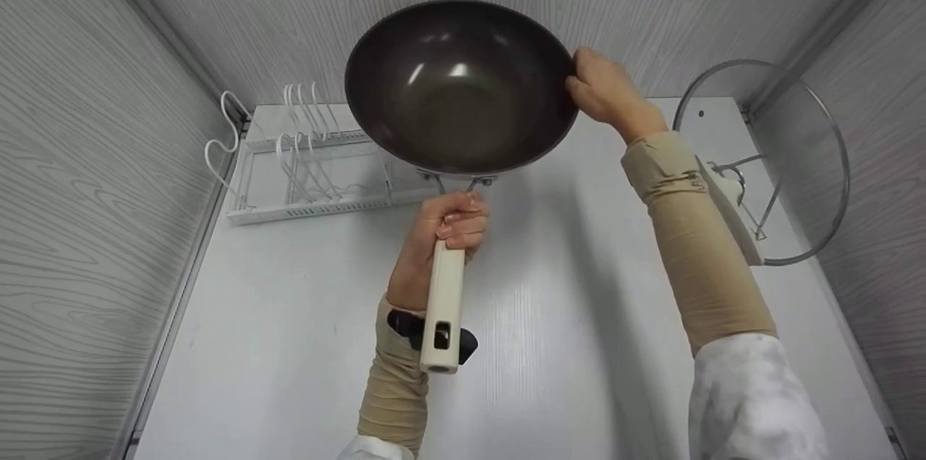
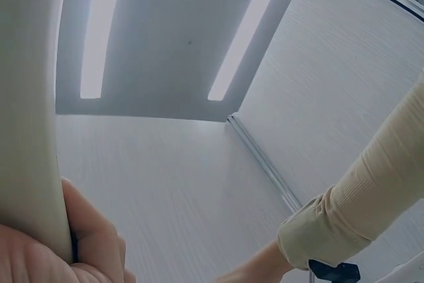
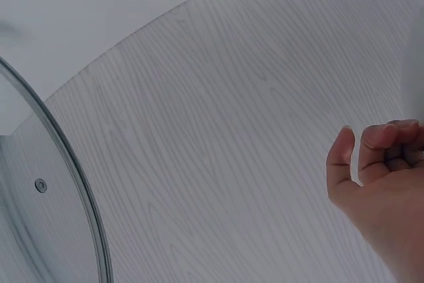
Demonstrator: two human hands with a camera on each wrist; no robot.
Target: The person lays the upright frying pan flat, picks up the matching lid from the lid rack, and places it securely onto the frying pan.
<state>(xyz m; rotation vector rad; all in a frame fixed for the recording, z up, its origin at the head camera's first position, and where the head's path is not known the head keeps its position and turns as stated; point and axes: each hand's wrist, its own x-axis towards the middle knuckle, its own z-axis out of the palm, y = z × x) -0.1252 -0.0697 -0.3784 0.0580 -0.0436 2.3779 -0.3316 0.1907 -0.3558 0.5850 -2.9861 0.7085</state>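
A dark wok [image 1: 456, 84] with a cream handle [image 1: 443, 308] is held up above the white table, its bowl tilted toward me. My left hand [image 1: 456, 221] grips the handle just below the bowl; the left wrist view shows the handle [image 2: 26, 97] against the fingers [image 2: 86, 250]. My right hand [image 1: 582, 84] holds the wok's right rim with curled fingers. In the right wrist view that hand [image 3: 377, 170] shows thumb and bent fingers, while the rim itself lies out of frame.
A white wire rack [image 1: 311, 163] stands at the table's back left. A glass lid [image 1: 796, 156] leans upright in a holder at the back right, its rim [image 3: 73, 190] close to my right arm. Grey wood-grain walls close in three sides.
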